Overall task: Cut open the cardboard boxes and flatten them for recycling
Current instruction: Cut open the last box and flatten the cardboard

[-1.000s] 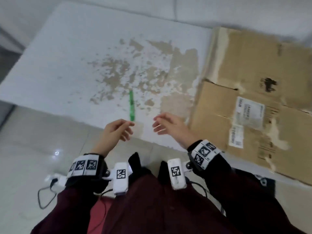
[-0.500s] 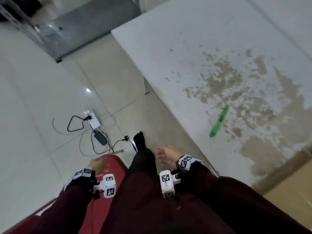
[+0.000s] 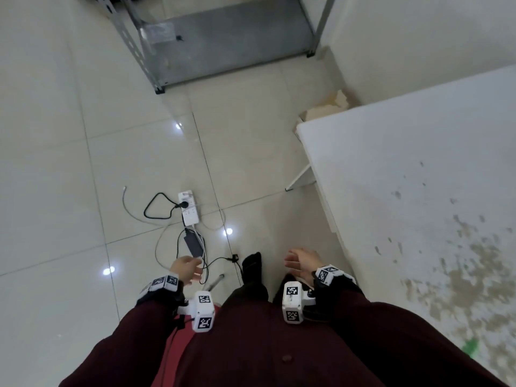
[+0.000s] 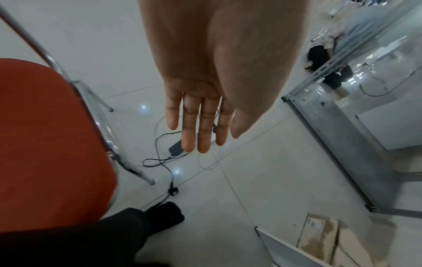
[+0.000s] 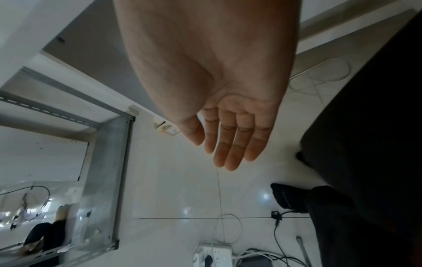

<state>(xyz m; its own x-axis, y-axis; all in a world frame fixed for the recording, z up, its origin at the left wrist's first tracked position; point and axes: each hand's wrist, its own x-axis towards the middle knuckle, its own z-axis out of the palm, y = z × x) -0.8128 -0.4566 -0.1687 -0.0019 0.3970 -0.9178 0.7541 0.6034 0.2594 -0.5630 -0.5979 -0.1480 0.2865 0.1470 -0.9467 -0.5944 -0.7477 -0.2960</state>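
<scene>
Head view is showing both hands hanging empty over the tiled floor (image 3: 69,163), in front of the person's lap. Left hand (image 3: 185,268) is holding nothing; in the left wrist view its fingers (image 4: 203,124) are lying straight and close together, touching nothing. Right hand (image 3: 301,261) is likewise holding nothing; in the right wrist view its fingers (image 5: 230,144) are extended with only a slight bend, the palm facing the camera.

Desk (image 3: 405,177) is occupying the right of the head view, its white top worn to brown patches. Green cutter (image 3: 470,347) is lying near the desk's near edge, blurred and well apart from both hands. One cardboard box (image 4: 318,236) is showing in the left wrist view, down beside the desk corner; whether it is flat cannot be told.

Power strip (image 3: 188,208) and cables are lying on the floor ahead of the left hand. Red chair (image 4: 45,144) is standing at the person's left. Metal shelf (image 3: 223,37) is standing beyond.

Against a second ago: both hands were raised at the desk edge near the cutter, fingers loosely curled; they are now down and away from it, and the head view has swung left, the flattened cardboard on the desk having gone out of sight.
</scene>
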